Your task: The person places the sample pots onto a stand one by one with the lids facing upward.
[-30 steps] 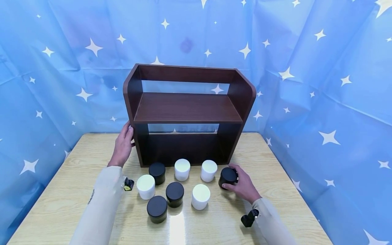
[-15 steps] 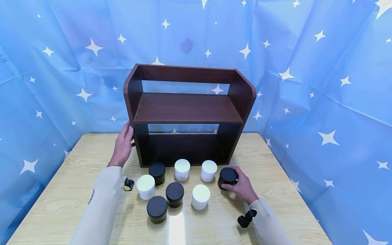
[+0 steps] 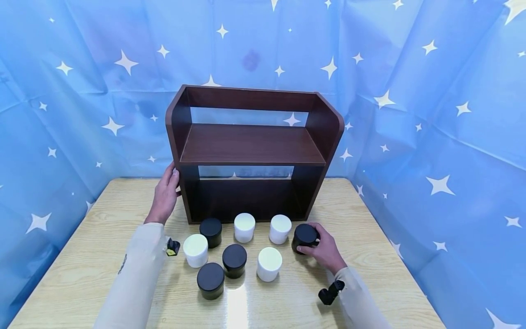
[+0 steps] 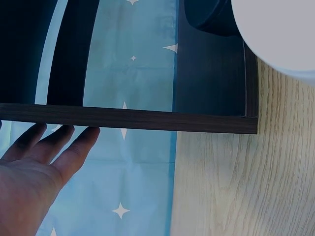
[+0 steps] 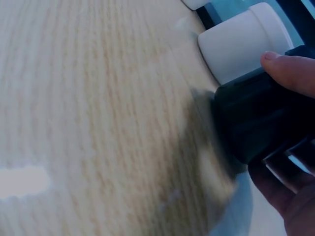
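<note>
In the head view my right hand [image 3: 327,250] grips a black lidded jar [image 3: 305,234] at the right end of a group of jars, thumb on its near side. The right wrist view shows that thumb [image 5: 290,71] against the jar, fingers round the other side. A white jar [image 3: 280,229] stands just left of it. My left hand [image 3: 163,195] touches the left side of a dark brown two-tier shelf [image 3: 252,144]. Its extended fingers [image 4: 76,150] meet the side panel in the left wrist view, the thumb out of sight there.
Another white jar [image 3: 244,227] and a black jar [image 3: 211,233] stand before the shelf's lower tier. Nearer are white jars [image 3: 269,264] and black jars [image 3: 211,281] on the wooden table [image 3: 370,246]. A blue star-patterned curtain [image 3: 411,114] hangs behind and beside it.
My right hand and the black jar have shifted very slightly left. The left hand, shelf and other jars have stayed put.
</note>
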`<action>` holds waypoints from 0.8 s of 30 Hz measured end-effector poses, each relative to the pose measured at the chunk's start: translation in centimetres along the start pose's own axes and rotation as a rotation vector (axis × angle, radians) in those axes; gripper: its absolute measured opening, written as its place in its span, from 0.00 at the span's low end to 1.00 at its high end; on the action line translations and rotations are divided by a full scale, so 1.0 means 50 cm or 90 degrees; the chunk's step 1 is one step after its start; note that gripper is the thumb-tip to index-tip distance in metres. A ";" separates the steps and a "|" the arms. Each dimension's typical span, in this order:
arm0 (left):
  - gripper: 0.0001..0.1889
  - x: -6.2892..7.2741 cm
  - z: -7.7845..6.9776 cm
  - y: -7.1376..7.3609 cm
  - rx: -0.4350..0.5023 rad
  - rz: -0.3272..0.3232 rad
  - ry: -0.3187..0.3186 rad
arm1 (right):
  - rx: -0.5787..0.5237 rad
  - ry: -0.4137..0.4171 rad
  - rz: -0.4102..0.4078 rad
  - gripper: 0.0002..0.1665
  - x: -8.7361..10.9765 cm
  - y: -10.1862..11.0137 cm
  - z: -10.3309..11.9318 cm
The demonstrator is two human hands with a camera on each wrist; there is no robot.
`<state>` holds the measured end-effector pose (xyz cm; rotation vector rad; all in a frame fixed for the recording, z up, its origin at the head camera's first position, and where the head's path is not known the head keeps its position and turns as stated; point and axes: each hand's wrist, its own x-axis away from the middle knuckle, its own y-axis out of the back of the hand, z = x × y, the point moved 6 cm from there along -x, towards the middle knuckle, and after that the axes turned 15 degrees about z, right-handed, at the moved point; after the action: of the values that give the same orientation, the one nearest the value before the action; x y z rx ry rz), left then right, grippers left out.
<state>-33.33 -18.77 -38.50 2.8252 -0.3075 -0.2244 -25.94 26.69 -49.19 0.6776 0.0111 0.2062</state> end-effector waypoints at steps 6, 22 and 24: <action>0.33 0.000 -0.002 0.002 0.001 -0.002 0.000 | 0.007 0.005 0.004 0.45 0.001 0.009 0.017; 0.31 -0.002 0.004 0.009 0.018 -0.010 -0.005 | -0.012 0.037 0.023 0.42 -0.009 0.028 0.060; 0.31 -0.007 0.002 0.005 0.024 -0.009 -0.008 | -0.010 0.040 0.021 0.42 -0.006 0.035 0.065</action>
<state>-33.72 -18.93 -38.49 2.8650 -0.2975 -0.2418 -26.28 25.94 -45.57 0.6561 0.0586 0.2587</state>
